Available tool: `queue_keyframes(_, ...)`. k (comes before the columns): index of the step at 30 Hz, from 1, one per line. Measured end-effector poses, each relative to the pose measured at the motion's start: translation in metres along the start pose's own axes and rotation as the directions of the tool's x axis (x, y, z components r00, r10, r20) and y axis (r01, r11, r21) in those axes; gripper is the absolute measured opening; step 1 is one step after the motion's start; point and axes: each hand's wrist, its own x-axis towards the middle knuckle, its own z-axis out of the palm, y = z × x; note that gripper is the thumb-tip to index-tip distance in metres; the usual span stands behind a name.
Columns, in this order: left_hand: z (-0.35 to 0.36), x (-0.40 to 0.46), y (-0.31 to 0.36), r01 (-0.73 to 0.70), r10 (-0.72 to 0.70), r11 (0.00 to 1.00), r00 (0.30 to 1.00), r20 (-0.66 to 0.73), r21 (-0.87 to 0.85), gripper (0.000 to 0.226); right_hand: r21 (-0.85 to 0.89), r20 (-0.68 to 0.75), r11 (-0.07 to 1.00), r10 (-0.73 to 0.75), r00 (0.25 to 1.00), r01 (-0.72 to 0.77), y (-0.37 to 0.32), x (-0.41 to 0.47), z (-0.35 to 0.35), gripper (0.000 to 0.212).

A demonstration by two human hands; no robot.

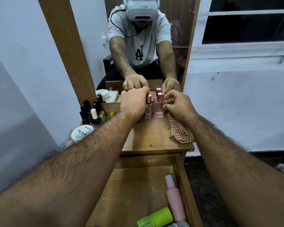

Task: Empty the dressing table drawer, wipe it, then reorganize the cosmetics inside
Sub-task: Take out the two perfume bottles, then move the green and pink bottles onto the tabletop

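Wooden drawer (pixel 184 185) stands pulled out below the bench (pixel 154 140); it holds a pink bottle (pixel 174 199) and a green tube (pixel 156 218) along its right side, the rest bare. Judged progress: emptying and wiping appear done, refilling is early. On the bench, the left hand (pixel 134 102) has its grip closed around a clear bottle (pixel 148 108); the right hand (pixel 177 104) pinches a pink perfume (pixel 159 107). A cloth (pixel 180 131) lies just beside. Nail polishes (pixel 92 113) and a jar (pixel 82 132) remain to be put back.

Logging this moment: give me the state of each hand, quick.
Left hand: closed around the clear perfume bottle.
Right hand: fingers curled beside the pink perfume bottle; grip cannot be told.
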Motion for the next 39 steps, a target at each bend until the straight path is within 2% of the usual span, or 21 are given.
queue_keyframes(8,0.001,-0.008,-0.001,-0.039,0.039,0.999,0.997,-0.073,0.006,0.047,-0.005,-0.010,1.000,0.013,1.000,-0.013,-0.001,-0.008,-0.003,0.032)
queue_keyframes(12,-0.015,-0.026,0.002,-0.054,0.045,0.998,0.981,-0.190,-0.045,0.061,-0.029,-0.137,0.998,-0.062,0.989,0.059,-0.012,-0.030,-0.015,0.028)
queue_keyframes(14,-0.025,-0.049,0.009,-0.092,0.055,0.986,0.966,-0.253,-0.136,0.052,-0.032,-0.213,0.995,-0.102,0.972,0.098,-0.016,-0.049,-0.021,0.026)
queue_keyframes(16,-0.031,-0.081,0.019,-0.148,0.088,0.964,0.962,-0.259,-0.220,0.035,-0.032,-0.242,0.991,-0.137,0.961,0.133,-0.018,-0.072,-0.024,0.021)
queue_keyframes(18,-0.028,-0.117,0.025,-0.167,0.110,0.937,0.975,-0.194,-0.306,0.018,-0.046,-0.241,0.988,-0.156,0.958,0.150,-0.017,-0.100,-0.025,0.016)
queue_keyframes(21,-0.013,-0.164,0.021,-0.098,0.128,0.935,0.989,0.067,-0.342,0.008,-0.043,-0.191,0.992,-0.126,0.974,0.120,-0.011,-0.149,-0.021,0.010)
queue_keyframes(23,0.001,-0.189,0.013,-0.046,0.158,0.941,0.936,0.314,-0.337,0.008,-0.065,-0.100,0.994,-0.097,0.990,0.091,-0.003,-0.176,-0.014,0.009)
queue_keyframes(25,0.011,-0.215,0.006,0.001,0.187,0.936,0.844,0.502,-0.351,0.008,-0.099,0.068,0.994,-0.034,0.997,0.040,0.000,-0.204,-0.005,0.009)
queue_keyframes(28,0.025,-0.238,-0.002,0.113,0.156,0.923,0.764,0.626,-0.368,0.013,-0.149,0.217,0.989,0.041,0.975,-0.008,0.008,-0.230,0.010,0.013)
queue_keyframes(30,0.027,-0.246,-0.003,0.136,0.138,0.933,0.720,0.680,-0.333,0.022,-0.162,0.184,0.986,0.067,0.981,-0.037,0.010,-0.243,0.015,0.011)
queue_keyframes(32,0.029,-0.250,0.000,0.139,0.148,0.935,0.683,0.715,-0.326,0.030,-0.141,0.078,0.987,0.083,0.994,-0.072,0.009,-0.248,0.014,0.012)
queue_keyframes(35,0.032,-0.247,0.007,0.133,0.126,0.951,0.656,0.744,-0.278,0.037,-0.131,-0.043,0.984,0.116,0.992,-0.121,0.004,-0.248,0.011,0.014)
queue_keyframes(39,0.035,-0.241,0.010,0.073,0.150,0.966,0.622,0.768,-0.247,0.043,-0.128,-0.119,0.975,0.165,0.979,-0.180,0.006,-0.247,0.010,0.014)
